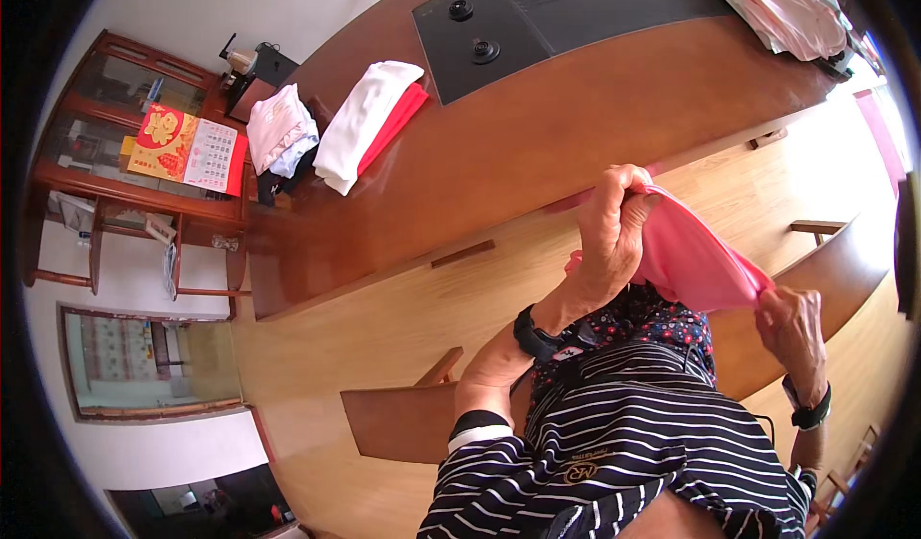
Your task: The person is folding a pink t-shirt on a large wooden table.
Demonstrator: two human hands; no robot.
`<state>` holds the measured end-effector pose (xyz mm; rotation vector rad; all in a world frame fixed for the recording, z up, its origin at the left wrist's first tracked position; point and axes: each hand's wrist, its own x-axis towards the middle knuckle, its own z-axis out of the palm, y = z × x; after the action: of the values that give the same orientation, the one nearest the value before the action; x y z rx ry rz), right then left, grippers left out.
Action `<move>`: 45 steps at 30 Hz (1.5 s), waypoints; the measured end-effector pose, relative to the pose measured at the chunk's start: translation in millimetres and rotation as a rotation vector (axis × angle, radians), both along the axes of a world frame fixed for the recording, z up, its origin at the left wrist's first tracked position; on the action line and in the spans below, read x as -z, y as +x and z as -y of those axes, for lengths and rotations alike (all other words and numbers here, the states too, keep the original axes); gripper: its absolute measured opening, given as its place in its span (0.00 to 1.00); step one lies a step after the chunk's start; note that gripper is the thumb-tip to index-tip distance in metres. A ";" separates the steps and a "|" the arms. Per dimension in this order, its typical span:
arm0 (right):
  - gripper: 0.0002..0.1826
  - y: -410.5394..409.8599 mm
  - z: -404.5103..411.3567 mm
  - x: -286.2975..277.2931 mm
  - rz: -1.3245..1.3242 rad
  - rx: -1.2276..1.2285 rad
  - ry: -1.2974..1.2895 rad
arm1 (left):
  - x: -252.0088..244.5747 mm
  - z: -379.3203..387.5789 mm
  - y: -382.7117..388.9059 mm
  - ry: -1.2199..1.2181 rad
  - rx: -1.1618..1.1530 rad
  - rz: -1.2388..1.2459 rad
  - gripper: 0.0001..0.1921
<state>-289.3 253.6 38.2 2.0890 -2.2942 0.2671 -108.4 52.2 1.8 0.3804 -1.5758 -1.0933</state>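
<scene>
A pink cloth garment (pixel 694 251) is stretched between my two hands, above my lap. My left hand (pixel 615 226) grips its upper left edge, thumb and fingers pinched on the fabric. Lower on the right, my right hand (pixel 791 327) holds the opposite corner in a closed fist. Part of the garment hangs behind my left wrist, so its full shape is hidden. On the wooden table (pixel 561 129) before me lie a folded white cloth (pixel 370 122) and a red cloth (pixel 394 123) partly under it. A small stack of folded clothes (pixel 283 129) sits at the table's left end.
A black cooktop (pixel 482 43) is set into the table's far side. Loose clothes (pixel 784 10) are heaped at the far right. Wooden bench seats (pixel 403 420) flank me. A glass-fronted cabinet (pixel 93 165) with a calendar (pixel 188 149) stands at the left.
</scene>
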 end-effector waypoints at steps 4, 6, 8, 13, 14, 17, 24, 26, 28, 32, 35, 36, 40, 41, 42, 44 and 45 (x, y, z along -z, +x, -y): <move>0.08 -13.9 -3.0 -3.1 0.342 0.105 0.009 | -3.4 -0.6 2.1 0.030 0.032 0.048 0.06; 0.08 -13.2 -2.4 -14.9 0.648 0.122 0.184 | -3.6 0.1 1.7 0.009 0.029 0.060 0.06; 0.07 -11.2 -3.0 -12.4 0.957 0.087 0.343 | -2.6 0.6 0.9 -0.011 0.026 0.073 0.06; 0.08 -7.9 -5.9 -10.3 1.045 0.260 0.352 | -2.1 0.4 1.3 0.017 0.021 0.051 0.06; 0.08 -12.2 -9.8 -8.8 1.043 0.255 0.291 | -1.4 0.8 2.6 0.018 0.020 0.051 0.06; 0.07 -18.8 -18.2 -5.3 0.931 0.343 0.068 | -0.3 2.9 4.0 -0.014 0.006 0.055 0.06; 0.08 -35.8 -15.0 -8.4 0.022 0.271 -0.156 | -1.3 1.9 3.8 0.071 0.004 0.011 0.05; 0.08 -33.1 -12.6 -12.8 0.020 0.289 -0.203 | -1.5 2.0 5.5 0.058 -0.027 0.045 0.06; 0.10 -30.8 -11.6 -12.1 0.344 0.237 -0.362 | 0.4 2.6 7.1 0.080 -0.015 0.064 0.06; 0.12 -18.2 -4.1 -21.5 0.311 0.176 -0.547 | -1.4 -2.1 0.7 0.094 0.064 0.051 0.06; 0.11 -16.3 -10.7 -24.9 0.346 -0.048 -0.620 | -2.6 -2.8 -3.1 0.080 0.061 0.094 0.06; 0.10 -12.2 -13.6 -28.1 0.317 -0.142 -0.592 | 0.3 -0.1 -2.0 0.100 0.023 0.115 0.06; 0.08 11.3 -9.0 -31.6 0.580 -0.468 -0.393 | 9.5 18.7 2.9 0.262 -0.042 -0.003 0.05; 0.08 15.9 -8.1 -31.5 0.635 -0.471 -0.274 | 11.3 22.6 6.0 0.276 -0.084 -0.017 0.06; 0.08 19.2 -5.9 -30.5 0.666 -0.445 -0.215 | 10.1 24.3 7.3 0.279 -0.080 -0.016 0.06; 0.08 13.7 -8.9 -26.1 0.627 -0.407 -0.116 | 6.1 25.3 9.6 0.271 -0.113 -0.049 0.06; 0.08 11.4 -9.9 -24.3 0.588 -0.376 -0.021 | 4.8 25.4 10.1 0.272 -0.112 -0.049 0.06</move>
<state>-277.9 263.6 62.5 2.6983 -2.0824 1.0338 -98.3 26.8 -3.0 0.6128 -1.3485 -1.2229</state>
